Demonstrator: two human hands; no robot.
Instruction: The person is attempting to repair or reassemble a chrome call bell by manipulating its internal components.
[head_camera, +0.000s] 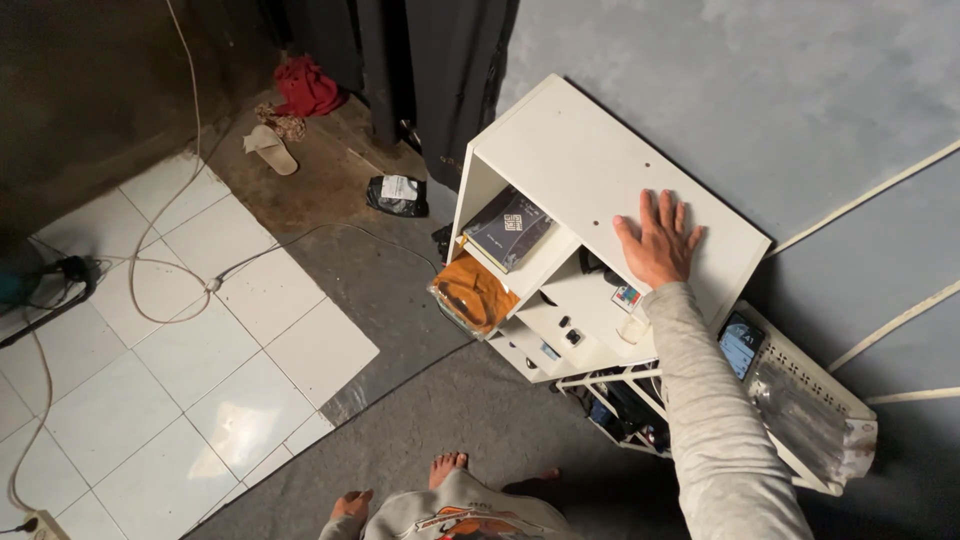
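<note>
My right hand (660, 240) lies flat, fingers spread, on the top of a white shelf unit (580, 165) that stands against a blue wall. My arm in a grey sleeve reaches up to it from the lower right. In the shelf's upper compartment sits a dark book (510, 228). Below it an orange item in clear plastic (472, 295) sticks out of the front. My left hand is out of view. My bare feet (448, 466) stand on grey carpet below.
A white basket (800, 400) with a lit phone (741, 347) stands right of the shelf. White floor tiles (150, 380) with a loose cable (180, 290) lie left. A sandal (270, 148), red cloth (305, 88) and black bag (397, 195) lie near a dark curtain.
</note>
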